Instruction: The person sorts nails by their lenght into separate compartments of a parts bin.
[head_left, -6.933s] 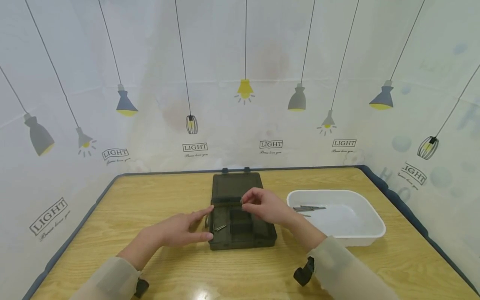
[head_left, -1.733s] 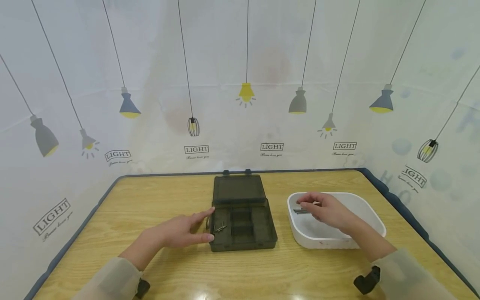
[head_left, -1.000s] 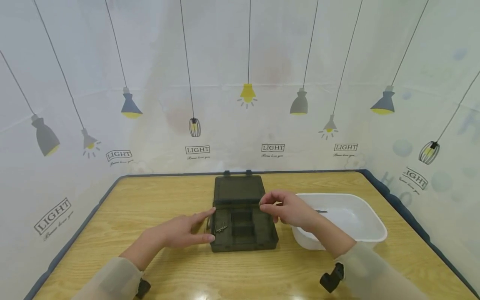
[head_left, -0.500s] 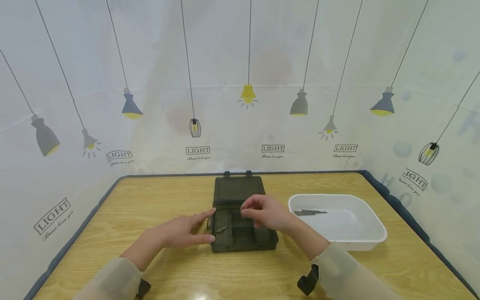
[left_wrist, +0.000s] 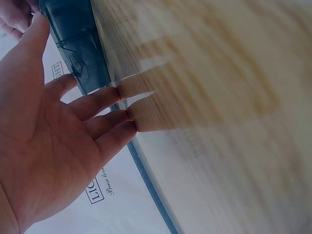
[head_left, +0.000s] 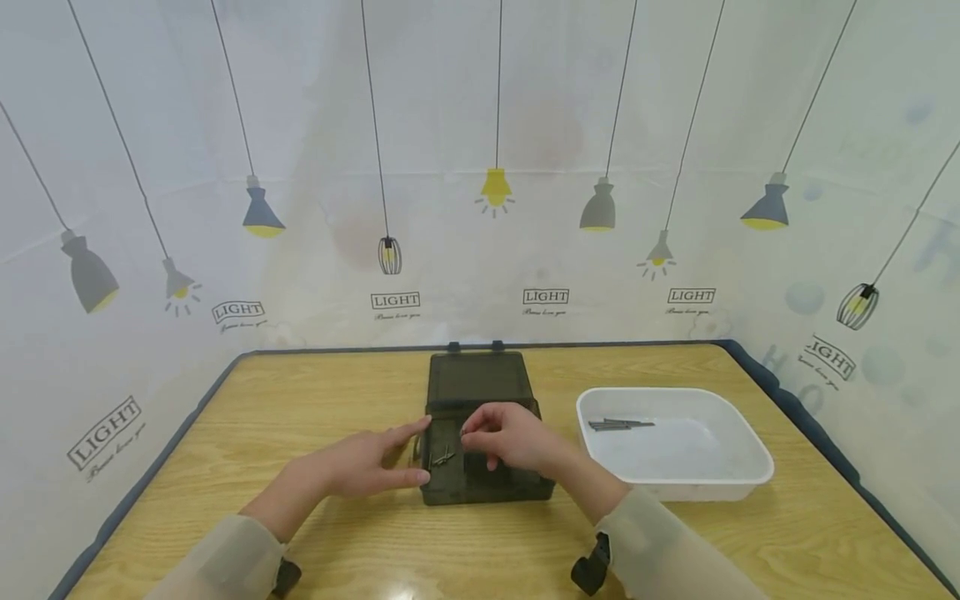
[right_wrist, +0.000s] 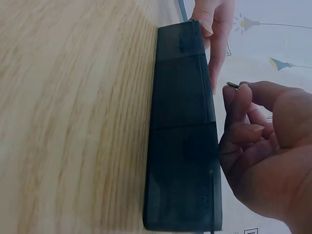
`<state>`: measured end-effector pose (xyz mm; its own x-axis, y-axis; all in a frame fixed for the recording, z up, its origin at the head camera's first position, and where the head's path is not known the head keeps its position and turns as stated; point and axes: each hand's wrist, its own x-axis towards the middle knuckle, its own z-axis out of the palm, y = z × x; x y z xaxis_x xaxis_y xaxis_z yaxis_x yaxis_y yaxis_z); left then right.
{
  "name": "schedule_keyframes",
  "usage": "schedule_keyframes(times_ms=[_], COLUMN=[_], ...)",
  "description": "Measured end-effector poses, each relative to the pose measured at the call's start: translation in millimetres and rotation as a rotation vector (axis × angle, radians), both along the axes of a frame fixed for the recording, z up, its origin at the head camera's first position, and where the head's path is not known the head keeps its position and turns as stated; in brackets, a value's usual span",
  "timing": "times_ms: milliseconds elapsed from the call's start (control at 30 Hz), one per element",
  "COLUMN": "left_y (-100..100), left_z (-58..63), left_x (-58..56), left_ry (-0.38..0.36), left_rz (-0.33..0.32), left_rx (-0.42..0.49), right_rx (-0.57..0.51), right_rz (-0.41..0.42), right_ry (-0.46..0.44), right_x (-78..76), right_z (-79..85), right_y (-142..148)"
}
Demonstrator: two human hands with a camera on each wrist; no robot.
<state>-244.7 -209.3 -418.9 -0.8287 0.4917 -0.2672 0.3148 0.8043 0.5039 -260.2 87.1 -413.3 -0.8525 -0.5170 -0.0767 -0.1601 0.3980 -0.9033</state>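
My right hand (head_left: 517, 437) is over the dark see-through organizer box (head_left: 487, 493), its thumb and forefinger pinching a small screw (right_wrist: 232, 85) whose pointed tip sticks out in the right wrist view. My left hand (head_left: 363, 460) steadies the box from its left side, thumb and forefinger spread along the edge with the fingers fairly straight. Several screws (head_left: 442, 457) lie in the box's left compartment. The box's lid (head_left: 480, 377) is folded back flat toward the wall. The right hand covers part of the middle and right compartments.
To the right of the box stands a white tray (head_left: 712, 490) with several long thin metal screws (head_left: 621, 424) at its left end. The wooden table (head_left: 330, 542) meets a lamp-print curtain (head_left: 480, 258) at the back and on both sides.
My right hand went to the white tray, came back over the box with a screw, and has moved left toward the left compartment. The left hand stays at the box's left edge.
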Motion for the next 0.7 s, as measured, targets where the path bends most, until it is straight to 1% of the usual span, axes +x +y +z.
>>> schedule_keyframes(times_ms=[333, 700], left_y=[-0.1, 0.7], left_z=[0.4, 2.4], left_x=[0.4, 1.3], left_ry=[-0.001, 0.007], left_rz=[0.004, 0.001], left_rx=[-0.001, -0.001], right_rx=[0.050, 0.051], right_rz=[-0.008, 0.007], right_ry=[0.019, 0.010], right_x=[4.3, 3.9], right_z=[2.4, -0.6], right_y=[-13.5, -17.4])
